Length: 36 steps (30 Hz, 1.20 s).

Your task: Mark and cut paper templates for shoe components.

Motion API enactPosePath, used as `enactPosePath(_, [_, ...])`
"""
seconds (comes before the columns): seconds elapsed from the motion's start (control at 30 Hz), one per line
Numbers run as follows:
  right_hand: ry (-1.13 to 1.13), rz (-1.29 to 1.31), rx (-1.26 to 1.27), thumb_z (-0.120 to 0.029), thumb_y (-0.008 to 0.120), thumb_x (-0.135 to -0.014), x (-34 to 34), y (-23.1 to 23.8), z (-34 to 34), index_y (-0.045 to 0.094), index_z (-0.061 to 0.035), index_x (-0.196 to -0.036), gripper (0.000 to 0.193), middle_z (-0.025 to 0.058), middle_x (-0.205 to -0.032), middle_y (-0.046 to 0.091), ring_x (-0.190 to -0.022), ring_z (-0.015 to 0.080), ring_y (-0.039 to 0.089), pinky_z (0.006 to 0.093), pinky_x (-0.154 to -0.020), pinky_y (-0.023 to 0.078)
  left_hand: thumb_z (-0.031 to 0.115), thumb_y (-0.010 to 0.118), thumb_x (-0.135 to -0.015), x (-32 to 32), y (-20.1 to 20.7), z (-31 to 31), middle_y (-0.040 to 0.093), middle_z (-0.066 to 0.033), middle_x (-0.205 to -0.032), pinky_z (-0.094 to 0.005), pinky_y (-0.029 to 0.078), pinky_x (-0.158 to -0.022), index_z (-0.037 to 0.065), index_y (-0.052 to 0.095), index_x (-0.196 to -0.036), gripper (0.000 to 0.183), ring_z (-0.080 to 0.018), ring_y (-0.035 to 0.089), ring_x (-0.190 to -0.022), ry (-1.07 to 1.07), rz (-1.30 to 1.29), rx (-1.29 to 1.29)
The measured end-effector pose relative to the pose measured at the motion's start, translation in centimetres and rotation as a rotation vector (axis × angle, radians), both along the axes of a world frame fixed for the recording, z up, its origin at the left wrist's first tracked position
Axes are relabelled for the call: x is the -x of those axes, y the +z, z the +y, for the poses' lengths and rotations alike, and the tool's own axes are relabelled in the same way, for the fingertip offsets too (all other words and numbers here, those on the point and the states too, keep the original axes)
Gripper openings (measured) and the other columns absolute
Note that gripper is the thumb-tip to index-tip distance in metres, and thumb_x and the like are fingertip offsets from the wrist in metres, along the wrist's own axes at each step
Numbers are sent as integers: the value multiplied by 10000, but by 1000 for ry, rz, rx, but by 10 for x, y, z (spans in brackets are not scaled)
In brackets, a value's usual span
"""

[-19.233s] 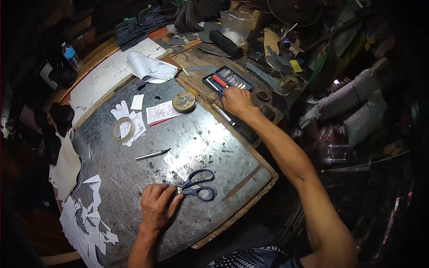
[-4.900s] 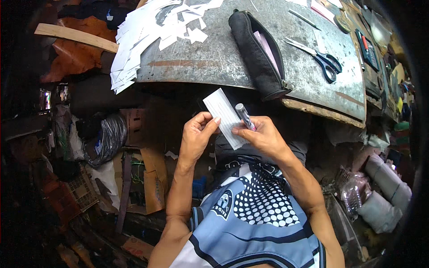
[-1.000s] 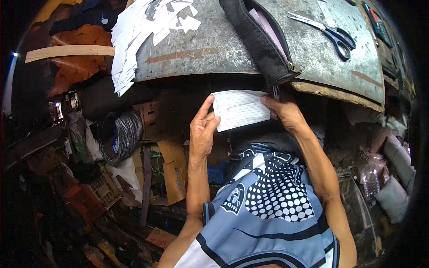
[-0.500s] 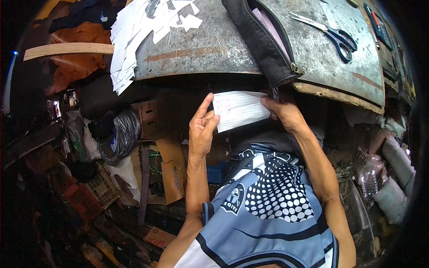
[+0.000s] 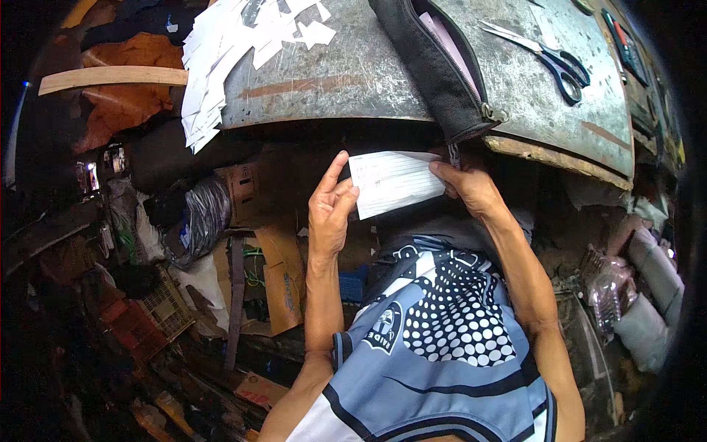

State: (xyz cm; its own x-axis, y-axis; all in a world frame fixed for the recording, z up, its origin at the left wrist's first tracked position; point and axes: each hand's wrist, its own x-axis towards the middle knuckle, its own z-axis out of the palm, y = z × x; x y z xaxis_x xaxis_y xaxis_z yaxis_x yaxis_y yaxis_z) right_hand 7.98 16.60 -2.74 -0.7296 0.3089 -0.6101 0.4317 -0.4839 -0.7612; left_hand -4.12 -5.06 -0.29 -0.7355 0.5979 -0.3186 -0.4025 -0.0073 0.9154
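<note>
In front of my body I hold a small lined white notepad (image 5: 398, 184) with faint handwriting near its left end. My right hand (image 5: 470, 188) grips its right end, thumb on top and fingers behind. At the left edge is my left hand (image 5: 331, 210), its thumb and curled fingers closed at the paper's edge while the index finger points up, off the sheet. Just beyond the pad, a black zippered pouch (image 5: 434, 74) lies partly unzipped, overhanging the table edge, with something pale pink inside. Dark-handled scissors (image 5: 556, 62) lie to its right, blades apart.
The scratched metal table (image 5: 317, 99) bears a heap of white paper pieces (image 5: 221, 59) at its left. A wooden strip (image 5: 110, 78) juts out leftward. Below left are a cardboard box (image 5: 280, 283) and a plastic crate (image 5: 163, 306). Clear plastic-wrapped bundles (image 5: 644, 324) lie at the right.
The writing showing on the notepad looks different and fainter now. My left hand has shifted very slightly left; my right hand keeps its grip.
</note>
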Motion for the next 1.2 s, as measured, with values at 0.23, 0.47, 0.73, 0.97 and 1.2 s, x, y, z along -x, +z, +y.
enactPosePath(0.23, [11,9,-18,-196,712,-855,-2,1,0,641,-13,-1106,319,-38,-664,490,-536,60,397,231,-482,308,-29,527,-909,-2,3,0,645,-200,-1171,-266,495,-880,3,343,-1455,578,-158,635,-1023,4,5,-23])
enactPosePath(0.47, [-2,6,-32,-195,703,-858,-1,0,-3,647,-13,-1108,314,-34,-660,500,-536,61,400,230,-486,311,-28,526,-908,-3,6,1,651,-197,-1159,-259,496,-862,-5,350,-1450,570,-146,636,-1004,14,2,-1])
enactPosePath(0.73, [17,-6,-36,-189,692,-859,-1,1,-2,649,2,-1108,316,-39,-649,483,-530,57,394,225,-486,301,-29,530,-905,-4,0,-3,673,-160,-1107,-188,466,-755,2,352,-1454,577,-72,615,-885,18,24,6])
enactPosePath(0.97, [39,-13,-32,-184,689,-859,-3,-4,-3,637,5,-1125,331,-40,-655,484,-531,54,398,223,-485,299,-29,530,-895,-5,2,-2,681,-153,-1081,-162,440,-705,4,320,-1469,613,-36,588,-817,-9,12,17])
enactPosePath(1.2, [23,-44,-29,-193,694,-856,-2,0,-3,628,7,-1137,351,-39,-663,484,-535,56,399,225,-489,300,11,551,-890,-5,1,-3,684,-168,-1056,-187,487,-665,2,300,-1473,635,-60,625,-806,-49,73,51])
